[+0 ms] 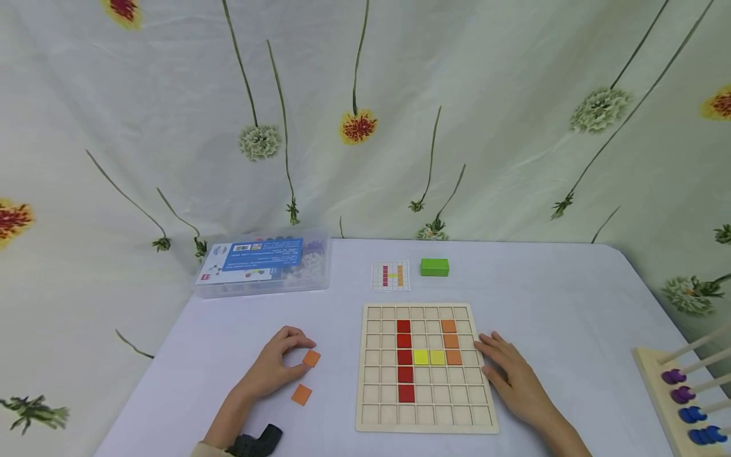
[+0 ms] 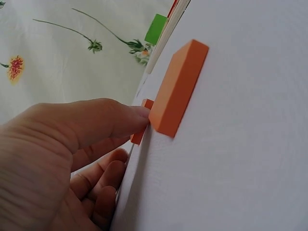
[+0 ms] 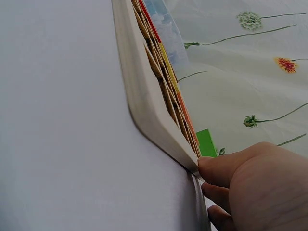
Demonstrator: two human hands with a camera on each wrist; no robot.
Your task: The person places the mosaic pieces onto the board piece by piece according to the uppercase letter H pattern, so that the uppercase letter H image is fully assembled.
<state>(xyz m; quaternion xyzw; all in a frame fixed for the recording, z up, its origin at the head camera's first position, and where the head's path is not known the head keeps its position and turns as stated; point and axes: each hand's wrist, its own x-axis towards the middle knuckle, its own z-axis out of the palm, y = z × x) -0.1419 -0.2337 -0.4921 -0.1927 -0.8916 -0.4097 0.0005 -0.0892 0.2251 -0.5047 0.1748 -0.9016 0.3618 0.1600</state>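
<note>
My left hand (image 1: 278,360) pinches an orange square tile (image 1: 311,358) between thumb and forefinger, low over the table. In the left wrist view that tile (image 2: 136,137) is mostly hidden behind the thumb. A second orange tile (image 1: 301,395) lies loose nearer the front, beside the thumb. The wooden grid board (image 1: 428,419) lies mid-table. On it are a column of several red tiles (image 1: 405,357), two yellow tiles (image 1: 429,357) and three orange tiles (image 1: 451,341). My right hand (image 1: 514,381) rests at the board's right edge, fingers loosely extended, thumb touching the rim (image 3: 180,151).
Behind the board are a pattern card (image 1: 391,276) and a green block (image 1: 434,267). A clear plastic box (image 1: 263,263) with a blue label stands at the back left. A wooden bead rack (image 1: 657,393) with purple and blue beads is at the right edge.
</note>
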